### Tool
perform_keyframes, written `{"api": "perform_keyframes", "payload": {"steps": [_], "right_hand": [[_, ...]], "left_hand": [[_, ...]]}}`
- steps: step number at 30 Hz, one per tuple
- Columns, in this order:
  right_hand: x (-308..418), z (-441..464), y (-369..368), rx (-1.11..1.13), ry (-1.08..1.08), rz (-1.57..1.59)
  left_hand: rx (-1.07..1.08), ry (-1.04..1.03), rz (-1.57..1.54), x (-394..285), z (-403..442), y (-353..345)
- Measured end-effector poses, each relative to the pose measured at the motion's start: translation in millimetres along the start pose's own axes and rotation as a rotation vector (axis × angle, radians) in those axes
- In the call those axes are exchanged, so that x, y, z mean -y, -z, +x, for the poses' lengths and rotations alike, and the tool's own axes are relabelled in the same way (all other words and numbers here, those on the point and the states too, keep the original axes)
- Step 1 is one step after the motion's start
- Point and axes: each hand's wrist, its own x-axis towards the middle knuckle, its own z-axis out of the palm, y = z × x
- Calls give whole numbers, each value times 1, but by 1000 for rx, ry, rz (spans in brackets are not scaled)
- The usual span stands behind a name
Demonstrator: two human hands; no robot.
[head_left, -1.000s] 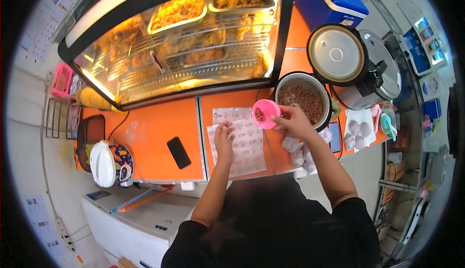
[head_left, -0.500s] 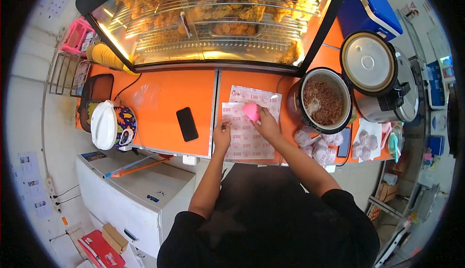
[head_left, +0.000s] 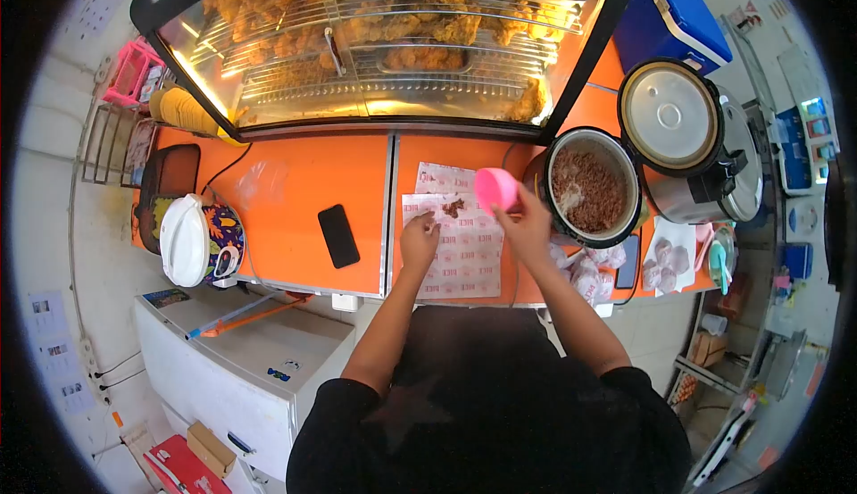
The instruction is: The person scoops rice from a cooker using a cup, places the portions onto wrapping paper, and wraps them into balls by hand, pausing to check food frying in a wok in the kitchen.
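My right hand (head_left: 527, 226) grips a small pink cup (head_left: 496, 190), tilted above the right side of the printed wrapping paper (head_left: 460, 266). A little clump of reddish-brown rice (head_left: 453, 207) lies on the upper part of that paper. Over the paper's left edge, my left hand (head_left: 420, 240) has its fingers curled together; what they pinch, if anything, is hidden. Right of my right hand stands an open rice cooker pot (head_left: 636, 204) with brown rice (head_left: 585, 195) inside. Paper-wrapped bundles (head_left: 589, 280) sit below the pot, partly behind my right forearm.
A heated glass cabinet (head_left: 375, 128) of fried chicken spans the back. The orange counter (head_left: 286, 253) holds a black phone (head_left: 338, 236) and a patterned pot with a white lid (head_left: 185, 240) at left. A second cooker with a raised lid (head_left: 669, 115) and a blue cooler (head_left: 669, 16) stand right.
My right hand has moved right and lifted the pink cup off the paper. The rice clump now shows where the cup was. My left hand has shifted slightly right over the paper.
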Motion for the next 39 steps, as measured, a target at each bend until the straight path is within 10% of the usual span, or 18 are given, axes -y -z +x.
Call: {"api": "perform_keyframes", "payload": {"steps": [13,28,31,39], "right_hand": [[-12,-9,158,-354,-186,168],[-40,1,178,-289,-231,131],[-44,1,185,-275,-223,8],[-31,5,184,-260,-253,112]], "left_hand": [[74,-220,212,-12,25,-35],[59,379,-1164,-91,9,43],[201,247,-1529,-179,-13,103],[1001,-866,-1777,-363,-57,236]]}}
